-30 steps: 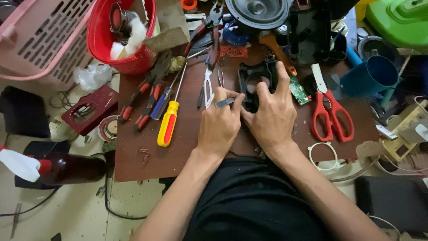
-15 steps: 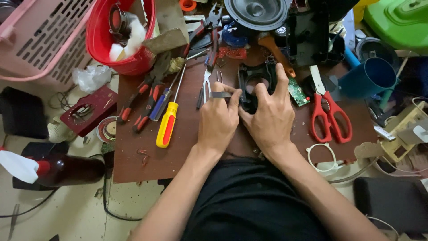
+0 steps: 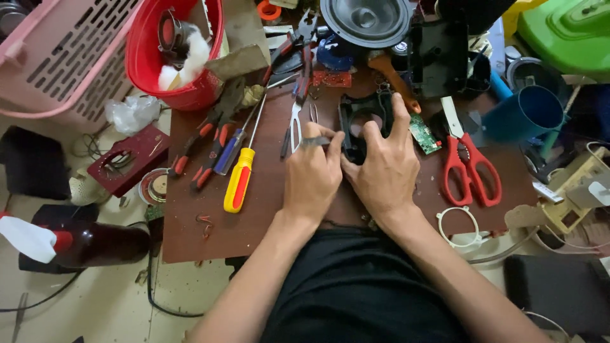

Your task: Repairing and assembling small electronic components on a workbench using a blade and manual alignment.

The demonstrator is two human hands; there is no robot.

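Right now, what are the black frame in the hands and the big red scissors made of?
Black frame: looks like moulded plastic, matte, with thin ribbed edges and a round opening. Red scissors: glossy red handles, probably plastic; the pale grey blades look like metal, dull rather than shiny.

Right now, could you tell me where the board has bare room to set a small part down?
Bare patches: the brown board's near left corner, below the yellow screwdriver, and the strip between the right hand and the red scissors. The far edge, around the speaker and pliers, is crowded.
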